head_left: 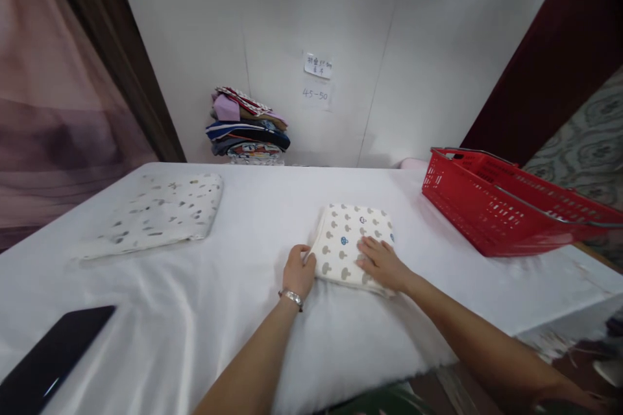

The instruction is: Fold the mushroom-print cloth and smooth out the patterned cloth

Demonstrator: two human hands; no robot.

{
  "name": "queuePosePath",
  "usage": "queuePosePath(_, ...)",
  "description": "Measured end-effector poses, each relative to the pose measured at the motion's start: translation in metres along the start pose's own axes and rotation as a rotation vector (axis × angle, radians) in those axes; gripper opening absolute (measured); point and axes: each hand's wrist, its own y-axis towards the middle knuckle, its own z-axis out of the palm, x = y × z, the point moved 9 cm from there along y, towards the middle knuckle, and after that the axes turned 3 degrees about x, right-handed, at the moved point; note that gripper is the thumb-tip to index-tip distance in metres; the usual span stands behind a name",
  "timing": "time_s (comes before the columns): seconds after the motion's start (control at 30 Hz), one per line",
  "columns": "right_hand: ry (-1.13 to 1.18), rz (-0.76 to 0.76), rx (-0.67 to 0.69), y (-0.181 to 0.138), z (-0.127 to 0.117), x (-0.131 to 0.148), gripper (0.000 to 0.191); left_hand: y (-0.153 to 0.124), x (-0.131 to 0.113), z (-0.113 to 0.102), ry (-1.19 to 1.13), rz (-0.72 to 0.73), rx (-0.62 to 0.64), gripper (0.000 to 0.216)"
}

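Note:
A folded white cloth [341,233] printed with grey and blue mushroom shapes lies on the white-covered table, slightly right of the middle. My left hand [298,274], wearing a metal bracelet at the wrist, has its curled fingers closed on the cloth's left edge; the fingertips are partly hidden. Flat on the right part of the same cloth rests my right hand [382,264], its fingers stretched out. Another folded white cloth [168,211], with small grey and coloured prints, lies apart on the left side of the table.
A red plastic basket [462,207] with metal handles stands on the right. Folded fabrics [248,126] are piled by the wall behind the far edge. At the near left lies a black flat device [58,353]. Handwritten paper notes [318,66] hang on the wall.

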Motion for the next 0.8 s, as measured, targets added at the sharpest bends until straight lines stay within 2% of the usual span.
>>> queuePosePath(0.17, 0.156, 0.2, -0.209, -0.022, -0.014, -0.07, 0.054, 0.001, 0.002, 0.001, -0.015, -0.012, 0.008, 0.024)
queuePosePath(0.3, 0.396, 0.354, -0.419, -0.056, -0.013, -0.097, 0.053, 0.002, 0.001, 0.0, -0.01, -0.017, -0.008, 0.025)
queuePosePath(0.4, 0.444, 0.325, -0.485, -0.078, -0.006, -0.083, 0.055, 0.003, 0.003, 0.002, -0.013, -0.025, -0.005, 0.027)
queuePosePath(0.5, 0.306, 0.138, -0.474, -0.088, -0.001, -0.047, 0.064, 0.004, 0.006, 0.004, -0.021, -0.027, 0.006, 0.028)
queuePosePath(0.6, 0.128, 0.017, -0.481, -0.089, 0.003, -0.02, 0.071, 0.004, 0.008, 0.005, -0.06, -0.042, 0.014, 0.029)
queuePosePath(0.8, 0.019, -0.076, -0.563, -0.077, 0.006, -0.002, 0.069, 0.001, 0.004, 0.003, -0.254, -0.113, 0.031, 0.028)
